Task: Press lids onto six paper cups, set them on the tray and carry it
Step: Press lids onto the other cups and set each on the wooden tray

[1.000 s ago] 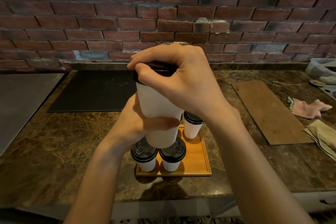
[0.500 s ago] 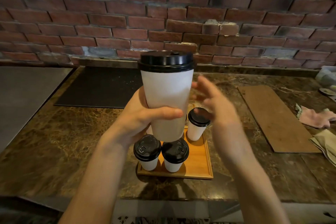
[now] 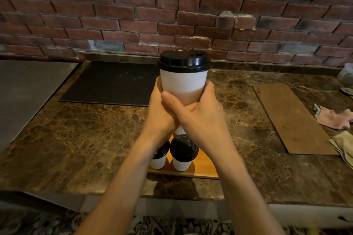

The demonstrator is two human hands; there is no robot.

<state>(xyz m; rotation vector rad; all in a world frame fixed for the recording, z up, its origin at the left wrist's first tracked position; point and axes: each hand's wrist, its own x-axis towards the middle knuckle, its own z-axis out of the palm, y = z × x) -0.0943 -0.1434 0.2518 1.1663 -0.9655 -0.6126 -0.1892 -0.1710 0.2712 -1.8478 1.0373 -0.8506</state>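
Note:
A white paper cup (image 3: pixel 183 84) with a black lid (image 3: pixel 184 60) is held upright in the air above the counter. My left hand (image 3: pixel 159 112) and my right hand (image 3: pixel 200 118) both wrap around its lower half, the right thumb crossing over the left. Below my wrists an orange wooden tray (image 3: pixel 205 168) sits near the counter's front edge. Two lidded white cups (image 3: pixel 182 155) stand on its near left part, one partly hidden by my left forearm. Anything further back on the tray is hidden by my hands.
A black mat (image 3: pixel 112 84) lies at the back of the brown marble counter (image 3: pixel 86 139). A wooden board (image 3: pixel 290 118) lies to the right, with a pink cloth (image 3: pixel 332 118) and a beige cloth (image 3: pixel 342 145) beyond it. A brick wall (image 3: pixel 172 15) backs the counter.
My right hand came off the lid, swung down and now grips the cup's lower half together with my left. The cup has moved slightly away and the view has tilted.

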